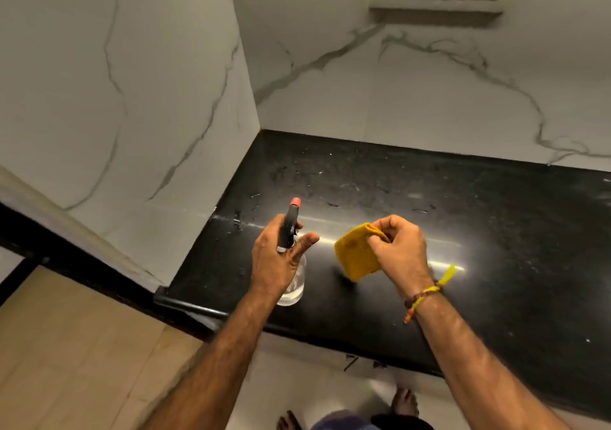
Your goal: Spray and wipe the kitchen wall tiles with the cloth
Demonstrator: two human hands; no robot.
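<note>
Left hand (276, 261) grips spray bottle (291, 251) over black counter (396, 181), red tip pointing at wall tiles (363, 82). Right hand (400, 251) pinches folded yellow cloth (355, 254) just beside bottle, above counter.

A single wide-angle view looks from head height forward and steeply down into a corner of the kitchen. The black worktop (429, 204) fills the middle ground, close below; the marble wall tiles (396, 99) rise behind and to the left. Both forearms reach in from the bottom edge, and the floor (66, 347) and bare feet show directly underneath.
</note>
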